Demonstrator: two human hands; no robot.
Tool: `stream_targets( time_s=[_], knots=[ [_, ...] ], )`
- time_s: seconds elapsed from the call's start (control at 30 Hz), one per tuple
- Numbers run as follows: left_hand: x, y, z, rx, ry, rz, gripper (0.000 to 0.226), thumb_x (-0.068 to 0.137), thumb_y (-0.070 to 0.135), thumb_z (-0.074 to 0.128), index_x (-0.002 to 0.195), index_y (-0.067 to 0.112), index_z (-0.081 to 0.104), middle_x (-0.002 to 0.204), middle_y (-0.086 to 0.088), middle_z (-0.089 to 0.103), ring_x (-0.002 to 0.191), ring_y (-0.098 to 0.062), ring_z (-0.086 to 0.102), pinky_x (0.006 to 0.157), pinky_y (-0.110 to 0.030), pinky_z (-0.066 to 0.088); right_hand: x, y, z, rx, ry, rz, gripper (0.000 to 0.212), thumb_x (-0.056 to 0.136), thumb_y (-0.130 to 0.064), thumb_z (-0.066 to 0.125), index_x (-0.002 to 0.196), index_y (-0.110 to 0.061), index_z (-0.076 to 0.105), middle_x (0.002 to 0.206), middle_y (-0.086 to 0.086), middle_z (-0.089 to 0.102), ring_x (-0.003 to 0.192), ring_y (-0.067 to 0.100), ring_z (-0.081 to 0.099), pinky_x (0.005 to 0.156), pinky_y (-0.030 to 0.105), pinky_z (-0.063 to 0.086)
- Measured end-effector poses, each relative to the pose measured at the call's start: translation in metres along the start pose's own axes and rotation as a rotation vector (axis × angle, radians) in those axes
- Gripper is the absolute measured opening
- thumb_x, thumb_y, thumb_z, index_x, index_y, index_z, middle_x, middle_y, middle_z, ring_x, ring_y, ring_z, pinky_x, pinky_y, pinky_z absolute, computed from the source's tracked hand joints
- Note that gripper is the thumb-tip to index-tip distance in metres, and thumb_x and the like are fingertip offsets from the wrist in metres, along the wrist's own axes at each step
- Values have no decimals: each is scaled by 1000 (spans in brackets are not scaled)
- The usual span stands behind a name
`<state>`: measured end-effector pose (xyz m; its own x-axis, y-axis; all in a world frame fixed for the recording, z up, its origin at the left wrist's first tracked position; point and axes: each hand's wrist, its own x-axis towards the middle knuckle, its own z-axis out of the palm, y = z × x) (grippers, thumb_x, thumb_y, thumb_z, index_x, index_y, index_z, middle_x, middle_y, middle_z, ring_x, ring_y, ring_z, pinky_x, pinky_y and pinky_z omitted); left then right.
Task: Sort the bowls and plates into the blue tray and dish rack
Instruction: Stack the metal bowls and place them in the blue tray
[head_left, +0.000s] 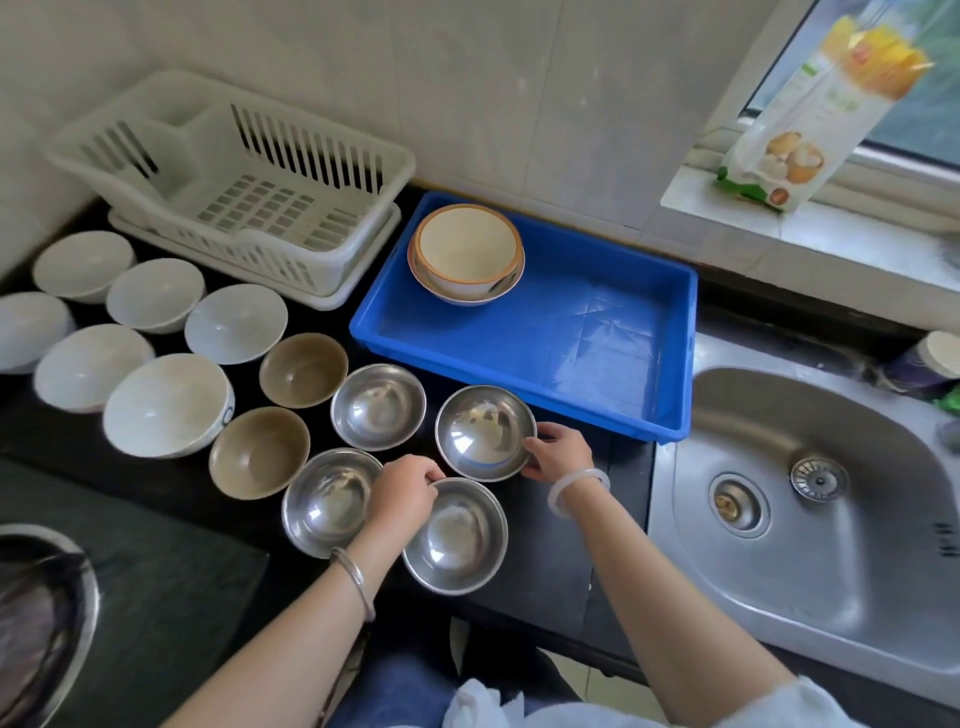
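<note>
Obs., L→R. Cluster of white round ceramic bowls (156, 293) far L on black counter (571, 545), mouths up, unstacked; I read that as laid out for sorting. Behind them white slatted plastic dish rack (311, 208), nothing in it yet. Next two brown round bowls (304, 369), then four shiny round steel bowls (378, 405) in a loose square.

L hand (402, 493) lies over the near pair, fingers curled where the nearest steel bowl (457, 538) meets the far-right steel bowl (485, 434). Can't tell which rim it pinches, if any.

R hand (558, 449) has fingers curled round the far-right steel bowl's R rim, prob. one side of a two-handed level lift. That bowl looks clean and mirror-bright w/ a blue glint low inside. It's just beside the near edge of the blue rectangular plastic tray (597, 338); resting or barely raised, can't tell.

Tray's far-L corner holds a cream orange-rimmed bowl (467, 244) nested in a similar one, so stacking by type seems the scheme. Steel sink (831, 493) far R.
</note>
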<state>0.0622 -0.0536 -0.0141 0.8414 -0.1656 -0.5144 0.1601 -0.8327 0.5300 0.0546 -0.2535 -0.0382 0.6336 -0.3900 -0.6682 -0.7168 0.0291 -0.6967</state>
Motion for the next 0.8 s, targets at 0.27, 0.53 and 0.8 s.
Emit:
stream_targets(
  time_s=[0.27, 0.53, 0.8],
  knots=[
    [6, 21, -28, -133, 29, 73, 17, 82, 11, 64, 96, 19, 70, 81, 7, 65, 80, -11, 60, 66, -21, 44, -7, 12, -14, 74, -43, -4, 28, 89, -7, 59, 116, -11, 61, 86, 6, 70, 66, 12, 70, 53, 21, 57],
    [21, 38, -18, -203, 145, 81, 14, 82, 8, 61, 90, 18, 67, 73, 11, 60, 66, -1, 53, 50, -15, 34, -17, 19, -21, 119, -35, 26, 24, 92, -24, 54, 113, -17, 64, 97, 6, 71, 80, 20, 70, 68, 29, 58],
    [34, 36, -5, -265, 165, 117, 11, 80, 5, 64, 88, 13, 64, 68, 10, 54, 67, -11, 53, 55, -17, 38, -23, 19, -16, 116, 18, -13, 24, 91, -35, 52, 109, -23, 65, 92, 1, 70, 76, 16, 67, 63, 28, 54]
  ],
)
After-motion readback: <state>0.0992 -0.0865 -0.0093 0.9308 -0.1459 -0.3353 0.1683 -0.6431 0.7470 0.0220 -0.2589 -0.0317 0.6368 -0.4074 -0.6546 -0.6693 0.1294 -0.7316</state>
